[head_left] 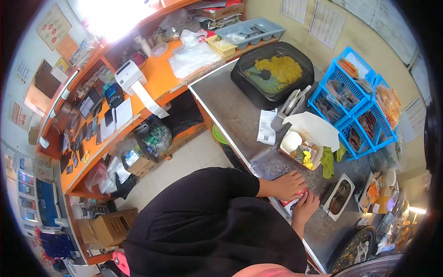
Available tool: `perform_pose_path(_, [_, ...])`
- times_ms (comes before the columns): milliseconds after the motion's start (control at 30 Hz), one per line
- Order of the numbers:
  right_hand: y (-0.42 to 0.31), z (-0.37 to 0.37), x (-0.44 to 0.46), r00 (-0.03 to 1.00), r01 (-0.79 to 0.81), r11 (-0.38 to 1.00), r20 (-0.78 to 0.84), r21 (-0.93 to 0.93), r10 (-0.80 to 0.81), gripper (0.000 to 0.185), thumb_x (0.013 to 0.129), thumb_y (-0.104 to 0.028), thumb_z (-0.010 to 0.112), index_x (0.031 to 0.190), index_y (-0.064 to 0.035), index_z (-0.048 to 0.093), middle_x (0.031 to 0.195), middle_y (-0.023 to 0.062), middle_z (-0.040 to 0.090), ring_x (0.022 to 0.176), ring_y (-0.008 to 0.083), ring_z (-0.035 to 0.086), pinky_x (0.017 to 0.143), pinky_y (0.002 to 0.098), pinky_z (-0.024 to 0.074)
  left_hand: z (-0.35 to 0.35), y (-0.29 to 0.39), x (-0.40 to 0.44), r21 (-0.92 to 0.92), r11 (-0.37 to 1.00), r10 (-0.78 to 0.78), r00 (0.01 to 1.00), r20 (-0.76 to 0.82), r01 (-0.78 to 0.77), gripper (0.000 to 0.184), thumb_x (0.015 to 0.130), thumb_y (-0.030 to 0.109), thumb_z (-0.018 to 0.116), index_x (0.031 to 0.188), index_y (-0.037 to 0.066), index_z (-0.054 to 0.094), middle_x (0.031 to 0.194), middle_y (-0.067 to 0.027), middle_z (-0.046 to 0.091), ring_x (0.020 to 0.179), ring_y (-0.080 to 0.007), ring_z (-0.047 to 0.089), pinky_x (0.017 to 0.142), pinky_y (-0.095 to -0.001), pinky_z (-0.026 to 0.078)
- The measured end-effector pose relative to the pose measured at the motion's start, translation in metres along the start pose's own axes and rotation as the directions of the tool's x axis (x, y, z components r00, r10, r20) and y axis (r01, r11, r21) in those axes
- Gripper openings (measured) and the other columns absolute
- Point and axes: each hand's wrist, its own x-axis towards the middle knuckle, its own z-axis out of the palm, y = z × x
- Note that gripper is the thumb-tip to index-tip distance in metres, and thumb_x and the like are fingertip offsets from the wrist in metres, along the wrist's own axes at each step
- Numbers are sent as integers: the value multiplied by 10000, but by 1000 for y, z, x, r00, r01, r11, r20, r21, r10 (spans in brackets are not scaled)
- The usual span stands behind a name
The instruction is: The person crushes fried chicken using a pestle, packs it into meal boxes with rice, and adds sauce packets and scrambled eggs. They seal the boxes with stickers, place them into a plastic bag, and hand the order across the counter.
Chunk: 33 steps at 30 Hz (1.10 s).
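The box (300, 160) stands open on the counter (221, 99), its pale flap raised; inside are a white round item (291, 141) and yellow pieces (308, 159). Just left of the box lies a printed receipt (266, 126), and above the box a grey holder (279, 123) stands between it and a dark tray (241, 82) of yellow food (280, 70). Blue baskets (342, 94) filled with packed items rise to the upper right of the box, and a green cloth (327, 162) lies just beside its right side. A metal pan (339, 196) sits below and right of the box, near the right hand, limiting the room on that side.

The packet (289, 203) is below the box, at the counter's near edge. It looks red and white, but fingers cover much of it, so its full shape is hidden. The left hand (290, 185) and right hand (306, 206) meet over it, fingers bent and touching it; whether they pinch or only press cannot be told.
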Motion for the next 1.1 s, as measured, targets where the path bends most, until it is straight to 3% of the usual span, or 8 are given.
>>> perform_pose_path(200, [6,11,-1,973,6,1000,-230,-16,-9,285,880,-151,576,1148,-82,645,980,165,610,922,345,564,822,457,431,3,-1,-2,46,997,64,997,38,-66,782,690,477,697,1260,-8,473,1157,-163,495,1106,-325,459,1005,-484,302])
perform_pose_path(333, [12,6,0,985,-132,977,-86,170,148,183,855,-150,605,985,-65,702,869,146,634,856,325,595,773,407,467,-32,-7,9,17,982,168,905,392,-189,1061,555,502,775,1375,-21,352,1267,-189,439,1195,-337,412,1048,-548,237])
perform_pose_path(500, [-11,1,20,956,-268,931,191,248,224,169,857,-174,612,919,-48,705,791,144,639,761,336,623,697,400,487,-43,-27,-2,-14,988,135,831,539,-151,1051,504,389,794,1371,-5,350,1251,-176,453,1202,-329,414,1027,-554,252])
perform_pose_path(567, [-33,3,42,979,-197,922,124,335,164,178,856,-182,615,919,-40,702,811,151,645,773,341,629,696,404,490,-56,-44,-21,-60,989,145,849,508,-133,1003,501,324,792,1358,11,375,1244,-165,462,1192,-315,426,1009,-537,278])
perform_pose_path(733, [-108,45,119,997,-76,937,57,342,60,228,862,-246,612,934,-43,687,873,167,658,810,345,641,708,413,504,-124,-99,-69,95,995,-31,844,536,-24,953,519,328,792,1340,50,397,1229,-161,474,1166,-333,447,988,-514,304])
perform_pose_path(800, [-131,81,139,997,-83,980,15,182,82,197,854,-229,598,887,-52,678,863,156,658,796,334,645,703,419,510,-157,-122,-87,148,988,-110,863,493,42,954,515,309,779,1349,51,395,1225,-160,477,1168,-336,445,990,-511,304])
perform_pose_path(900, [-141,120,147,971,-113,989,202,-96,130,184,827,-205,603,900,-54,679,854,131,651,803,310,643,705,416,521,-198,-156,-113,250,954,-275,824,495,168,997,491,291,777,1371,48,374,1225,-159,474,1151,-347,448,1002,-492,303])
perform_pose_path(1100, [-109,73,99,993,-19,999,114,-51,25,91,766,-121,596,801,-99,678,806,62,634,837,283,611,724,422,495,-240,-225,-158,401,812,-557,771,311,424,1112,493,339,840,1418,47,297,1263,-174,424,1189,-364,396,1015,-498,287])
